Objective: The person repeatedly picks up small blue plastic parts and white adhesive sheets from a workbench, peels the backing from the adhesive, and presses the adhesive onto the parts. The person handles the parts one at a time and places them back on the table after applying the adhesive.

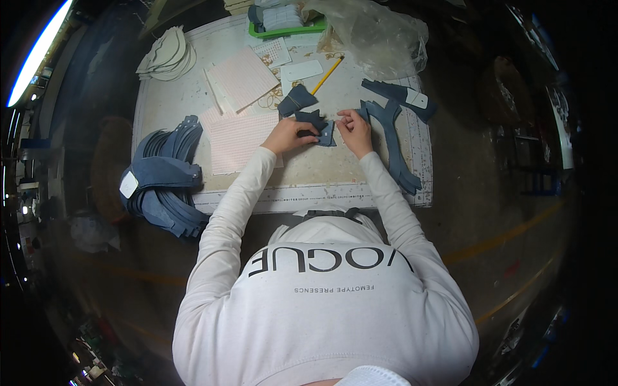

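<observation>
My left hand [293, 134] is closed on a small stack of dark blue cut pieces [329, 139], its fingers over the left part of the stack. A small white label shows on the top piece near its right edge. Just right of the stack, my right hand [355, 132] has thumb and fingertips drawn together; whatever may be between them is too small to make out. Beyond my left hand lies a banded bundle of blue pieces [297, 100]. Long curved blue strips [388, 128] lie right of my right hand.
Sheets of small labels [241, 145] lie left of centre, with rubber bands and a yellow pencil [327, 76] beyond. Blue bundles [161, 170] overhang the left table edge. Pale pieces [168, 55], a green tray [293, 31] and a clear plastic bag [376, 38] sit at the back.
</observation>
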`<state>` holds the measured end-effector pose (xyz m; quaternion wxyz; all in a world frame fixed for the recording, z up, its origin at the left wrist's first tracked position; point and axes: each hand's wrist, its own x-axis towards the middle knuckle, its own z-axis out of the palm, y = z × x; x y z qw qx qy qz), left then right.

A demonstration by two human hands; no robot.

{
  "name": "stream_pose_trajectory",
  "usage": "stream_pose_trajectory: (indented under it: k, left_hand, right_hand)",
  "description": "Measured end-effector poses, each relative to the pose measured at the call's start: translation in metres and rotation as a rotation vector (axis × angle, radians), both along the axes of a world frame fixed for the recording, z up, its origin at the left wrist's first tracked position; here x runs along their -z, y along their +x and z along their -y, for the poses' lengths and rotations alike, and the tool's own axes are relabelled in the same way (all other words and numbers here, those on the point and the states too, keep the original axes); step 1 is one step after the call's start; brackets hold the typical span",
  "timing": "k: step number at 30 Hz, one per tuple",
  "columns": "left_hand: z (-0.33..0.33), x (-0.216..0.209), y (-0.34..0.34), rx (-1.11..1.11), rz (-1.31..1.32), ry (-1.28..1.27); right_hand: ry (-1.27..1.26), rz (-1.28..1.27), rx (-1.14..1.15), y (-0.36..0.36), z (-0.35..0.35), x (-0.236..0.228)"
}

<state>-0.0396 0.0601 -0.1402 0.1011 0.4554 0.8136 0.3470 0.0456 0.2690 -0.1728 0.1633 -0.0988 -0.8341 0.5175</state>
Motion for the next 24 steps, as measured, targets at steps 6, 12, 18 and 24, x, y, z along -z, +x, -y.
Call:
stream_pose_trajectory:
  k: [6, 12, 18, 24]
  left_hand:
    - [-0.005, -0.002, 0.012, -0.11, -0.121, -0.129]
    - [-0.003, 0.0, 0.014, -0.112, -0.144, -0.052]
    - [-0.001, -0.004, 0.017, -0.154, -0.088, -0.063]
    - [0.005, -0.018, 0.028, -0.164, 0.116, 0.198]
  right_hand:
    - [0.308, 0.075, -0.023, 0.01, 0.013, 0.006]
    - [0.361, 0.009, -0.008, 0.021, 0.025, -0.014]
    - [0.1, 0.02, -0.053, 0.025, 0.029, -0.015]
    - [-0.23, 0.183, 0.114, 0.007, 0.033, 0.008]
